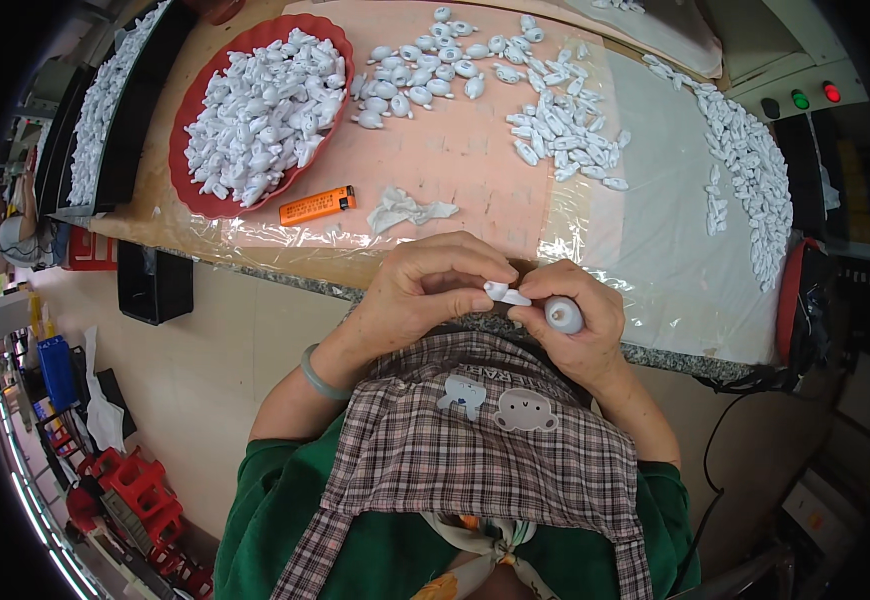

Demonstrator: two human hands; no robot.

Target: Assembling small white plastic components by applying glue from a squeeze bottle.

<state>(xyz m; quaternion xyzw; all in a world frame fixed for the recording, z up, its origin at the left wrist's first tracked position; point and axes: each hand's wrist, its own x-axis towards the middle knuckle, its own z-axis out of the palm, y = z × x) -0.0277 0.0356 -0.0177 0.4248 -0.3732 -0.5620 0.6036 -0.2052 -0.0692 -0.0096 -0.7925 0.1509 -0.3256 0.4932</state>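
Upper left: scalloped red plastic bowl (217, 205), heaped with glossy white pieces (265, 110); below its right side, orange lighter (317, 206). Centre: left hand (417, 288), thumb and fingers pinching the left end of a small white plastic piece (500, 291), long axis left-right, dipping rightward. Right hand (583, 308), equally near, pinching its right end; pale round-ended bottle (563, 315) held alongside.
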